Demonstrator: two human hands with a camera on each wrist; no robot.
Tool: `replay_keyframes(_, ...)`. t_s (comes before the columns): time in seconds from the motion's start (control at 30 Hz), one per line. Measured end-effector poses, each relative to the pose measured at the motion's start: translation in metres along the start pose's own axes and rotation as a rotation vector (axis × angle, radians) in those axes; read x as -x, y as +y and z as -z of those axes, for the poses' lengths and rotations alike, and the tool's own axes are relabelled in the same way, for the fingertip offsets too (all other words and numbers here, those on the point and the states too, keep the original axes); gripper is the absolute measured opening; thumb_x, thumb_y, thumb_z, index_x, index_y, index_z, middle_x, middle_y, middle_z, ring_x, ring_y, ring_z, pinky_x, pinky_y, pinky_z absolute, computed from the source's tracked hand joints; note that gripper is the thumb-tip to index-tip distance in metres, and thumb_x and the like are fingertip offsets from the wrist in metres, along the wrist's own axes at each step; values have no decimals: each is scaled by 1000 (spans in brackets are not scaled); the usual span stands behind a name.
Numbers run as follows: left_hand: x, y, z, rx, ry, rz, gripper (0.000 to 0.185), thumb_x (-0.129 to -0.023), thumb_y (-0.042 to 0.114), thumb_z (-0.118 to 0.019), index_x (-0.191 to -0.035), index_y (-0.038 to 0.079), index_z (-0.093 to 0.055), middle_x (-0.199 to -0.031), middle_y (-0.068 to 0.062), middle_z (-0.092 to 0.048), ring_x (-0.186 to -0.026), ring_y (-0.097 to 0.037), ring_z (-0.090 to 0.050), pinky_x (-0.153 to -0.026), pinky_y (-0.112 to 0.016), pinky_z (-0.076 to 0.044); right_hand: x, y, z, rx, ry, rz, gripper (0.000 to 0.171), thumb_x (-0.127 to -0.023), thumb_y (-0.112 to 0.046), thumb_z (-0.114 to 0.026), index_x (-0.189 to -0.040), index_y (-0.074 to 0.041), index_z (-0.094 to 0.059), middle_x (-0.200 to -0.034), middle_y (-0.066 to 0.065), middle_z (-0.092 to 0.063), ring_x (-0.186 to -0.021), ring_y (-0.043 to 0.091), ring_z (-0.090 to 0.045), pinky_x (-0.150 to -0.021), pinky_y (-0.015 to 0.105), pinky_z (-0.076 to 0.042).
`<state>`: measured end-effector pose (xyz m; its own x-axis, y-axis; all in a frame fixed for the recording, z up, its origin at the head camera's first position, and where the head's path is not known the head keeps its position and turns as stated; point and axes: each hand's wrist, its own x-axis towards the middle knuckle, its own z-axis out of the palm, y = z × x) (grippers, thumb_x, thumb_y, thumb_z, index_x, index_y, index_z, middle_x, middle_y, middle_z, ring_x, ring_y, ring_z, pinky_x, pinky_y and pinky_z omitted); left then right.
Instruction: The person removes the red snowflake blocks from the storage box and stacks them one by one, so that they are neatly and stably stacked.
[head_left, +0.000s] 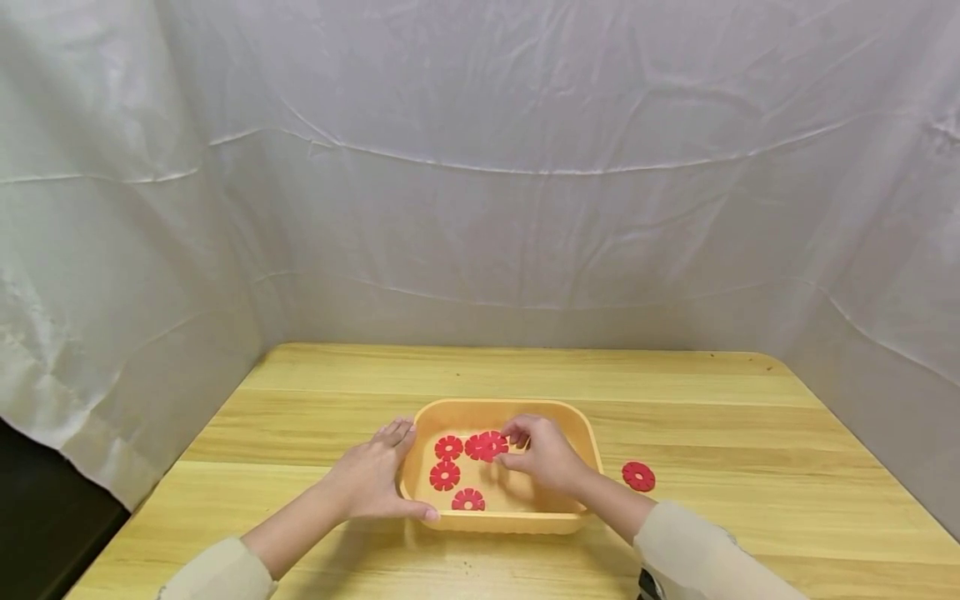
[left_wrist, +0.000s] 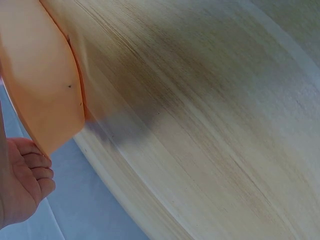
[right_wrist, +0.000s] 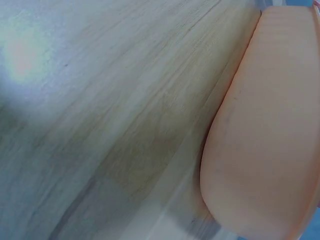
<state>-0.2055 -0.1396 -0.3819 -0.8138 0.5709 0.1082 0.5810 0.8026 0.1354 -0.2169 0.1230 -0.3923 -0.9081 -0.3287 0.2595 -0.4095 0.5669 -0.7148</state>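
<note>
Already four red discs [head_left: 448, 467] lie in the orange tray [head_left: 498, 522] at lower centre, the left hand [head_left: 372, 479] gripping its rim, the right hand [head_left: 545, 454] pinching a fifth disc [head_left: 491, 446], one stray disc [head_left: 638, 476] remaining on the bench [head_left: 750, 433].

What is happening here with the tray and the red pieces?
A person sits at a wooden table with an orange tray in front. The left hand holds the tray's left wall. The right hand is inside the tray and pinches a red disc. Three more red discs lie in the tray, and one lies on the table to the right of it.
</note>
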Motion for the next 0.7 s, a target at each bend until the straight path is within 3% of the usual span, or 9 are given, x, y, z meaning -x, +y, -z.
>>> replay_keyframes(0.7, 0, 0, -2, 4, 7, 12, 116, -61, 78, -60, -135, -9, -40, -141, -27, -38, -132, -41, -37, -97, -52, -45, 15, 11, 16, 32, 81, 96, 22, -71, -6, -77, -88, 2, -66, -77, 5, -61, -69, 9, -50, -59, 18, -46)
